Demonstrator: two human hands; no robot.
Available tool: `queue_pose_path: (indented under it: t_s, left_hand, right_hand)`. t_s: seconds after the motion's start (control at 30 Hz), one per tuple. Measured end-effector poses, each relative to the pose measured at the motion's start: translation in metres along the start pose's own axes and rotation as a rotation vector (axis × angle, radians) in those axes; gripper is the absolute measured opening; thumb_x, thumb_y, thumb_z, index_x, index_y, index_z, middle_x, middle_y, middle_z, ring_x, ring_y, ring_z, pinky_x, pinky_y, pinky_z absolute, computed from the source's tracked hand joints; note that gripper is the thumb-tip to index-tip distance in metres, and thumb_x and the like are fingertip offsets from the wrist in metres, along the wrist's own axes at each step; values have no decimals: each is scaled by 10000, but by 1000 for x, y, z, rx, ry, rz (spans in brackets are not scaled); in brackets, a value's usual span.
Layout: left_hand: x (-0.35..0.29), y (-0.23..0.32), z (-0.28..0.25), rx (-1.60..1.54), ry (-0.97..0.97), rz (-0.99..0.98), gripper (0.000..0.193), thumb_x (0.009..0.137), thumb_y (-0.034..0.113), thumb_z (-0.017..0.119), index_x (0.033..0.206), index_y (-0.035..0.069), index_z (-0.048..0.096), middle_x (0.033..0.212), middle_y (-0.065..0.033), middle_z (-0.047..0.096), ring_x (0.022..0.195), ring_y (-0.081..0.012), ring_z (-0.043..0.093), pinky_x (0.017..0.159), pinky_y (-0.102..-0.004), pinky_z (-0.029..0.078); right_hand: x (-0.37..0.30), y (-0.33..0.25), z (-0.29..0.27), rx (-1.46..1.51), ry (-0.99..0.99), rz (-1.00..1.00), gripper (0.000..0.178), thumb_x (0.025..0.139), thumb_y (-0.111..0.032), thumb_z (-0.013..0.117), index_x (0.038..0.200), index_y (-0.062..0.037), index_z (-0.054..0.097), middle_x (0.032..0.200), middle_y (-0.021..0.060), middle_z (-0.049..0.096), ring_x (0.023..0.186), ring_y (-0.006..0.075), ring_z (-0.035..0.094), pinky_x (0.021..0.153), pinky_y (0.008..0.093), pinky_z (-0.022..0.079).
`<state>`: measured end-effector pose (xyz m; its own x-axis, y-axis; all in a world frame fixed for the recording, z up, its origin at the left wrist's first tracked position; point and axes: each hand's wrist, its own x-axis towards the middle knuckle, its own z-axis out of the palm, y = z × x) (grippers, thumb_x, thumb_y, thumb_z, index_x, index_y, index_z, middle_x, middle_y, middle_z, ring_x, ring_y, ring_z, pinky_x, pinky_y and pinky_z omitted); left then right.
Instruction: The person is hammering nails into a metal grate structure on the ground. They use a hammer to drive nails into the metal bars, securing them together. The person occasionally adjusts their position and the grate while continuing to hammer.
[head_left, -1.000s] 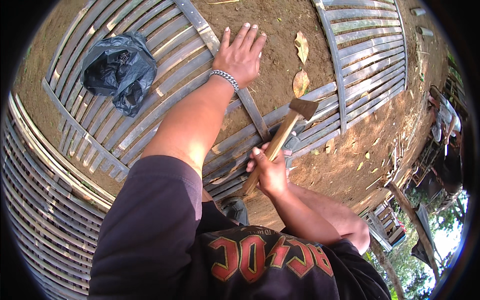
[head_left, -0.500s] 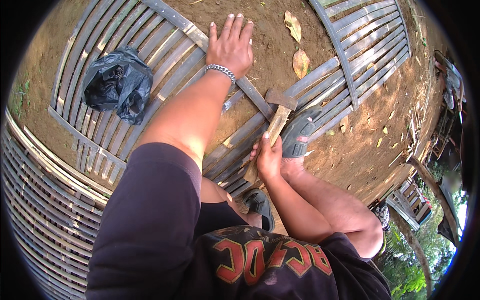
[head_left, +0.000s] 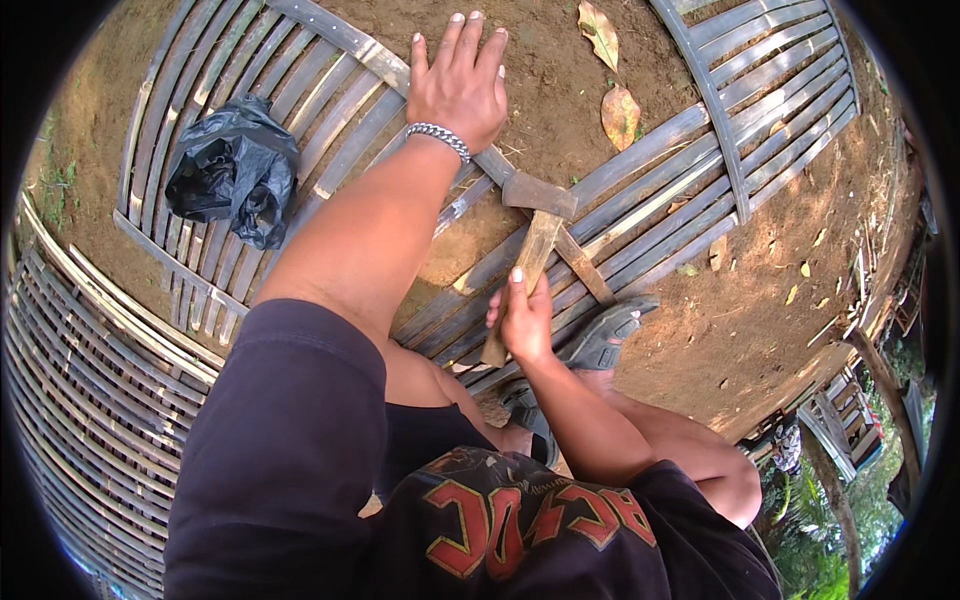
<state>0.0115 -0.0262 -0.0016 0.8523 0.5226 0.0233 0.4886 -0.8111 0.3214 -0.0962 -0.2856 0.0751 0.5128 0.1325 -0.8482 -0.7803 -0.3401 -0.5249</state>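
Note:
My right hand [head_left: 525, 318] is wrapped round the wooden handle of a hatchet [head_left: 536, 250]. Its dark, rusty head [head_left: 541, 195] lies over a crosspiece of the slatted bamboo panel [head_left: 640, 235]. Farther away and to the left, my left hand [head_left: 455, 95] is flat with its fingers spread, palm down beside the long bamboo strip [head_left: 350, 42] that crosses the slats. Whether the palm presses on the strip or on the soil is hidden. A metal chain bracelet [head_left: 440, 138] circles my left wrist.
A crumpled black plastic bag [head_left: 235, 170] sits on the left slats. My sandalled right foot [head_left: 600, 340] is close to the hatchet handle, beside the panel's near edge. Dry leaves [head_left: 620, 117] lie on bare soil. Another slatted bamboo piece [head_left: 90, 420] stands at lower left.
The hatchet in my right hand has moved left, away from my right foot and over the crosspiece. My right foot has drawn nearer to me. The left hand stays spread in place.

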Motion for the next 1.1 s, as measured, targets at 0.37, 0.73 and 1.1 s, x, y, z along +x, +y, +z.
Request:
queue_pose_path:
  t_s: [0.37,0.73,1.1]
  left_hand:
    - [3,9,-5,-50,35,-18,493,1002,238,517,1471,86,531,1601,-141,436,1525,-305,333,1252,-583,203]
    - [0,7,-2,-76,93,7,502,986,222,539,1467,79,533,1569,-149,473,1511,-313,357,1248,-584,212]
    - [3,7,-7,-94,57,-2,504,992,229,527,1470,70,529,1578,-158,460,1515,-318,346,1252,-579,210]
  right_hand:
    - [11,-6,3,13,-69,24,283,1106,-333,514,1089,-59,447,722,62,565,530,149,545,487,300,479]
    - [15,2,-19,48,-110,-82,295,1111,-337,497,1080,-47,452,737,67,577,551,152,559,505,301,492]
    - [1,16,4,245,-68,-78,304,1119,-359,471,1084,-59,439,758,89,584,563,160,563,527,314,501]
